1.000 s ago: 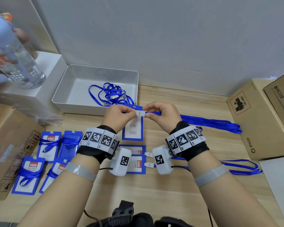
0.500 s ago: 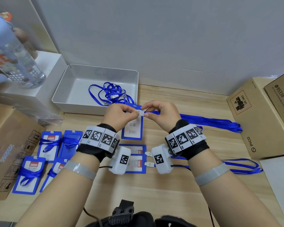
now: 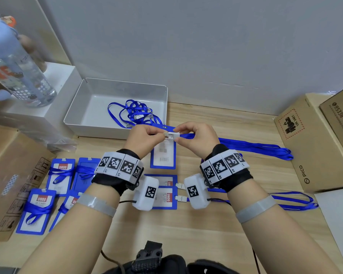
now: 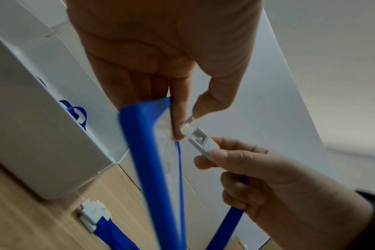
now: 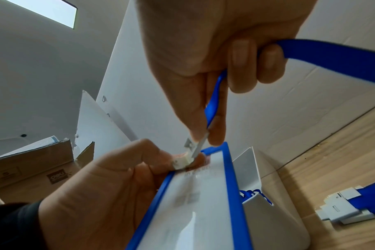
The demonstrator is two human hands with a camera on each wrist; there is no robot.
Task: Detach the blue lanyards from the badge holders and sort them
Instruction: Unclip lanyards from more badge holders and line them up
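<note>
Both hands are raised over the table's middle, working on one blue badge holder (image 3: 163, 157) that hangs below them. My left hand (image 3: 147, 135) pinches the holder's top edge and its small white tab (image 4: 185, 130). My right hand (image 3: 192, 135) pinches the white clip (image 3: 173, 135) of the blue lanyard (image 3: 255, 148), whose strap trails right across the table. In the right wrist view the clip (image 5: 194, 145) still meets the tab (image 5: 181, 162) at the holder (image 5: 199, 203).
A grey tray (image 3: 83, 113) behind holds detached lanyards (image 3: 135, 113). Several wrapped badge holders (image 3: 60, 173) lie at the left; two more (image 3: 165, 196) lie under my wrists with lanyards (image 3: 293, 202) running right. Cardboard boxes (image 3: 315, 147) flank both sides; a bottle (image 3: 12, 62) stands far left.
The hands have stayed almost in place, shifting slightly left and toward each other at the clip. The holder still hangs from the left hand.
</note>
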